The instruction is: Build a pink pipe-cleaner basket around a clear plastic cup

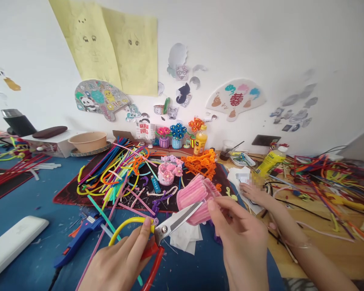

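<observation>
My left hand (121, 258) is closed round a pair of scissors (176, 222) with a yellow and a red handle. The blades point up to the right, their tips close against a pink pipe-cleaner pot (194, 198). My right hand (239, 230) pinches that pot by its near right edge, tilted above the table. Part of the pot is behind the blades and my fingers. Below it lie pieces of white paper (186, 238). A small pink pot with flowers (166, 173) stands behind, on the dark mat (69, 194).
Pipe cleaners (109, 173) are heaped at the left, orange ones (200, 163) at centre. A blue glue gun (79, 238) and a white case (15, 246) lie at left. Another person's hand (251, 192) rests on paper at right, near a yellow bottle (269, 161).
</observation>
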Demonstrator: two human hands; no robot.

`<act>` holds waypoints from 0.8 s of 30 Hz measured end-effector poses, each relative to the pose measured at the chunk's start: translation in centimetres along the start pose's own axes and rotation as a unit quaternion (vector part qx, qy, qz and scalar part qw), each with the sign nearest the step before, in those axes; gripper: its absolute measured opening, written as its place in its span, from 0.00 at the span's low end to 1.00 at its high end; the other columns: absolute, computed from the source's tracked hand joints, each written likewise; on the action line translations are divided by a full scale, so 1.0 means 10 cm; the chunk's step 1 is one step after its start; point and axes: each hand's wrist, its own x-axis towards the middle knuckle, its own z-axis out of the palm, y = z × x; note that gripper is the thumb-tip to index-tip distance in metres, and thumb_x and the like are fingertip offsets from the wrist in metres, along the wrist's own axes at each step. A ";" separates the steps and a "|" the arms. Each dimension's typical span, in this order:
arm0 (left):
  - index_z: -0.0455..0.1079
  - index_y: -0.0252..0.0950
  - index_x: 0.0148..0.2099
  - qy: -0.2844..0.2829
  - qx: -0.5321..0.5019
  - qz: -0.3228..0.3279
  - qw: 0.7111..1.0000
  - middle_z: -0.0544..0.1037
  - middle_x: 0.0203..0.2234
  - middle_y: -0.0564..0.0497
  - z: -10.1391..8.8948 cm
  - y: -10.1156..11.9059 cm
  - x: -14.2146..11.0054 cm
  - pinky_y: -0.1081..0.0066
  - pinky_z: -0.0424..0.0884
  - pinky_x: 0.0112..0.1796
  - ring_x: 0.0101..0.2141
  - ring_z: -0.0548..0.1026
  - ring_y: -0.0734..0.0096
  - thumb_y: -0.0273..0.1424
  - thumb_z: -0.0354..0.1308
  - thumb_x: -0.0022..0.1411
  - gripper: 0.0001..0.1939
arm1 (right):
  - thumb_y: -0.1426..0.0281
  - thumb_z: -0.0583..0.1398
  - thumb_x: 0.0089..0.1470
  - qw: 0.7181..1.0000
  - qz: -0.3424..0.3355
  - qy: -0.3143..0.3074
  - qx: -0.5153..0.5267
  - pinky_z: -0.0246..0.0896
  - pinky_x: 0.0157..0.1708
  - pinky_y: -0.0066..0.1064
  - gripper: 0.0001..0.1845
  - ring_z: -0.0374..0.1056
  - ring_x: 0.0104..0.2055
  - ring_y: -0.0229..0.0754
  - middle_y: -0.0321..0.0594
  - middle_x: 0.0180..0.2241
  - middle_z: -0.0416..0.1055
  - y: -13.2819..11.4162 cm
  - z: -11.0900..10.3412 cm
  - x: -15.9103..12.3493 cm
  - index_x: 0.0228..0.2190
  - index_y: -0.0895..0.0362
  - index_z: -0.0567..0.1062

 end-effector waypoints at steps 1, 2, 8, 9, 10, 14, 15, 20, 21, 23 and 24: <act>0.40 0.28 0.71 -0.003 0.000 0.002 1.000 0.84 0.39 0.42 -0.01 0.00 0.00 0.79 0.75 0.28 0.36 0.83 0.68 0.27 0.43 0.73 0.28 | 0.65 0.67 0.49 1.000 0.002 -0.005 0.002 0.52 0.18 0.25 0.08 0.55 0.22 0.34 0.36 0.26 0.69 0.00 0.00 0.01 0.28 0.58 0.81; 0.39 0.29 0.71 -0.004 0.000 0.002 1.000 0.84 0.38 0.42 -0.01 -0.01 -0.01 0.79 0.74 0.28 0.35 0.83 0.68 0.26 0.43 0.73 0.29 | 0.65 0.67 0.50 1.000 0.004 -0.009 0.004 0.53 0.18 0.25 0.08 0.55 0.22 0.34 0.36 0.25 0.68 0.00 0.00 0.01 0.28 0.58 0.80; 0.37 0.33 0.72 0.001 -0.006 -0.008 1.000 0.83 0.39 0.43 0.04 -0.01 -0.05 0.79 0.74 0.29 0.35 0.83 0.69 0.23 0.43 0.72 0.31 | 0.63 0.68 0.49 0.999 0.021 -0.021 0.019 0.53 0.19 0.25 0.09 0.55 0.22 0.34 0.35 0.23 0.67 0.01 0.01 0.04 0.28 0.57 0.81; 0.39 0.33 0.72 0.002 -0.014 -0.011 1.000 0.84 0.39 0.44 0.07 -0.01 -0.06 0.79 0.73 0.30 0.34 0.83 0.71 0.23 0.43 0.73 0.30 | 0.63 0.68 0.49 0.999 0.024 -0.020 0.022 0.53 0.19 0.25 0.09 0.55 0.22 0.34 0.35 0.23 0.67 0.02 0.01 0.04 0.28 0.57 0.81; 0.42 0.33 0.71 0.005 -0.024 -0.017 1.000 0.84 0.38 0.44 0.09 -0.01 -0.07 0.79 0.73 0.31 0.34 0.83 0.72 0.24 0.43 0.73 0.28 | 0.63 0.68 0.49 0.999 0.025 -0.019 0.023 0.53 0.19 0.25 0.09 0.55 0.21 0.33 0.35 0.23 0.67 0.02 0.01 0.04 0.28 0.57 0.81; 0.60 0.35 0.61 0.009 -0.076 -0.065 0.995 0.84 0.34 0.47 0.18 -0.02 -0.11 0.80 0.71 0.28 0.28 0.81 0.74 0.33 0.42 0.74 0.17 | 0.62 0.68 0.48 0.999 0.025 -0.009 0.022 0.53 0.18 0.24 0.10 0.55 0.21 0.33 0.35 0.22 0.68 0.03 0.02 0.06 0.27 0.57 0.81; 0.62 0.37 0.58 0.012 -0.086 -0.077 0.993 0.84 0.33 0.48 0.19 -0.03 -0.12 0.79 0.70 0.26 0.25 0.80 0.74 0.35 0.42 0.74 0.16 | 0.62 0.68 0.48 0.999 0.023 -0.007 0.021 0.53 0.18 0.24 0.11 0.55 0.21 0.33 0.35 0.21 0.68 0.03 0.02 0.06 0.26 0.57 0.81; 0.66 0.43 0.52 0.030 -0.189 -0.180 0.965 0.82 0.26 0.56 0.23 -0.01 -0.12 0.81 0.70 0.22 0.19 0.77 0.76 0.40 0.52 0.69 0.13 | 0.61 0.67 0.49 1.000 0.018 -0.007 -0.001 0.55 0.18 0.25 0.12 0.57 0.21 0.35 0.35 0.21 0.68 0.00 0.02 0.07 0.26 0.58 0.81; 0.66 0.44 0.50 0.027 -0.233 -0.223 0.946 0.82 0.25 0.58 0.22 0.01 -0.09 0.82 0.71 0.21 0.19 0.78 0.76 0.40 0.57 0.66 0.12 | 0.61 0.67 0.49 1.000 0.012 -0.008 -0.007 0.55 0.18 0.25 0.12 0.58 0.21 0.35 0.36 0.22 0.68 -0.01 0.03 0.07 0.26 0.58 0.80; 0.66 0.44 0.47 0.030 -0.327 -0.316 0.890 0.83 0.27 0.58 0.19 0.09 0.02 0.82 0.72 0.20 0.21 0.80 0.73 0.39 0.64 0.60 0.15 | 0.61 0.66 0.50 0.999 -0.005 -0.025 -0.023 0.57 0.19 0.26 0.13 0.60 0.23 0.37 0.37 0.23 0.69 0.00 0.06 0.07 0.24 0.58 0.80; 0.66 0.44 0.46 0.047 -0.367 -0.356 0.858 0.83 0.28 0.57 0.17 0.14 0.10 0.81 0.72 0.19 0.22 0.80 0.72 0.38 0.66 0.58 0.17 | 0.61 0.66 0.51 0.998 -0.015 -0.047 -0.034 0.59 0.20 0.26 0.13 0.62 0.23 0.38 0.38 0.24 0.70 0.01 0.08 0.07 0.24 0.58 0.79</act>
